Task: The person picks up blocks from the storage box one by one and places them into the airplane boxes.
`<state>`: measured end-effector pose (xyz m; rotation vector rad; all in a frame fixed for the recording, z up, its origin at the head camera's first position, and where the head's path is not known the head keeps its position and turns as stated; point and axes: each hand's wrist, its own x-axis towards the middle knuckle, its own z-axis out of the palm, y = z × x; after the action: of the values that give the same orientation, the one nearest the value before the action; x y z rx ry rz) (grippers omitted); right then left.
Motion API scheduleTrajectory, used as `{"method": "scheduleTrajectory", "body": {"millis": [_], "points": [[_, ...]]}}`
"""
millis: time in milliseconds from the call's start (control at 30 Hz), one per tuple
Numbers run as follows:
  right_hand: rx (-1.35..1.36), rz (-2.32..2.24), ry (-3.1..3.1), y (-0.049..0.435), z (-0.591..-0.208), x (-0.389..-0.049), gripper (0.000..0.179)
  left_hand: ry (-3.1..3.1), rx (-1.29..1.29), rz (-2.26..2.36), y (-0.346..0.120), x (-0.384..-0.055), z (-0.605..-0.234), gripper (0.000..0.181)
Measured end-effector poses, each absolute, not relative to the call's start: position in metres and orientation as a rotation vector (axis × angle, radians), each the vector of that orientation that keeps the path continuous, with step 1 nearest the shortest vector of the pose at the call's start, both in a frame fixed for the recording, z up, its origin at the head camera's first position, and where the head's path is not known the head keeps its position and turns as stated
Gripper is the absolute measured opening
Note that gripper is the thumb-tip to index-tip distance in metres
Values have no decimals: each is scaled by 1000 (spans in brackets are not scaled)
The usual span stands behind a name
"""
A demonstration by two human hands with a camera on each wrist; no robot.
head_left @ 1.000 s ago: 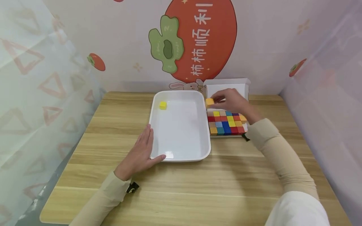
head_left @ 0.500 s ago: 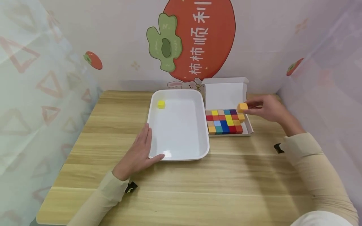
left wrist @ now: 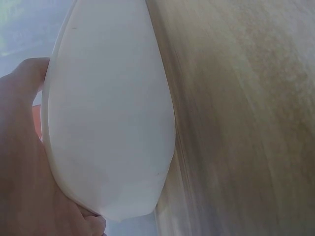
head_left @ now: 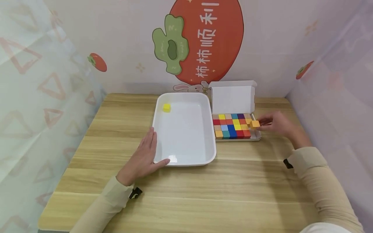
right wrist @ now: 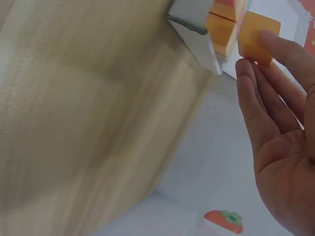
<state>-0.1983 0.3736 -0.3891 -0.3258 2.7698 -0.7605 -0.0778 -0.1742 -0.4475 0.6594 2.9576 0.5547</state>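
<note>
My right hand (head_left: 278,123) pinches an orange wooden cube (head_left: 254,124) between thumb and fingertips. It holds the cube at the right end of a low white box (head_left: 237,140), overlapping it in the head view. Rows of coloured cubes (head_left: 231,128) fill most of that box, with a gap along its right side. The right wrist view shows the orange cube (right wrist: 256,37) close to the box's end wall (right wrist: 197,42). My left hand (head_left: 141,158) rests against the near left corner of a white tray (head_left: 186,163), fingers straight, thumb at its front rim.
One yellow cube (head_left: 166,107) sits inside the tray, near its far left corner. The box's lid (head_left: 233,99) stands raised behind the cubes. A wooden table (head_left: 186,200) carries everything, and a printed cloth (head_left: 128,48) hangs behind it.
My right hand has carried the orange cube from beside the tray's far right rim rightward, then lowered it to the box's right end. The left hand keeps its place on the tray.
</note>
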Motion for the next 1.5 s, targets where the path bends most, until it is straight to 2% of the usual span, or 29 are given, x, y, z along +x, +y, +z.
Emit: {"method": "scheduleTrajectory", "body": {"millis": [633, 1000, 1300, 1500], "points": [[-234, -474, 2868, 366, -419, -197, 53, 2966, 654, 559, -174, -78, -448, 119], [-248, -456, 2959, 355, -427, -193, 48, 2968, 664, 567, -174, -78, -449, 118], [-388, -435, 2956, 345, -407, -199, 52, 2970, 674, 561, -174, -78, -449, 119], [-429, -391, 2890, 302, -375, -207, 56, 2958, 659, 559, -175, -78, -450, 118]]}}
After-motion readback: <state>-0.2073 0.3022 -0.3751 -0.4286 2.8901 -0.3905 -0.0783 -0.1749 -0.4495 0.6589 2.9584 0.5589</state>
